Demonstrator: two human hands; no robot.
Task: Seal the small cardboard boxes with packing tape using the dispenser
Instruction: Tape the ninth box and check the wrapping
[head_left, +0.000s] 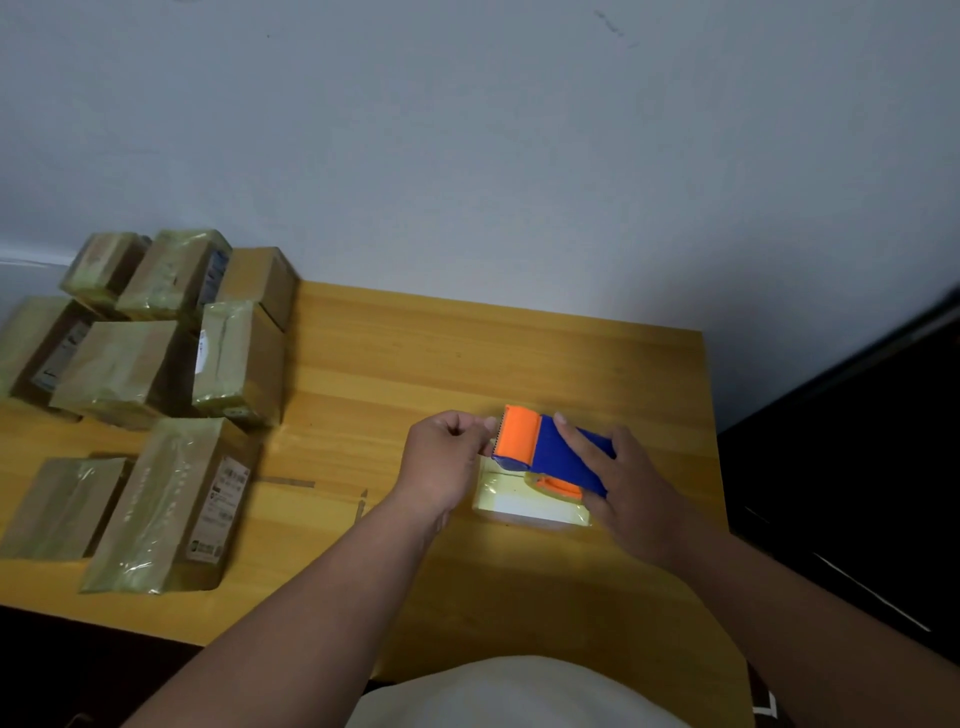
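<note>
A blue and orange tape dispenser rests on a small flat box covered in yellowish tape, at the right of the wooden table. My right hand grips the dispenser's blue body from the right. My left hand is pinched at the dispenser's orange toothed end, fingers closed on what looks like the tape's free end; the tape itself is too clear to make out.
Several taped cardboard boxes are piled at the table's back left, and two more boxes lie at the front left. Tape scraps stick to the table's middle. A dark cabinet stands to the right.
</note>
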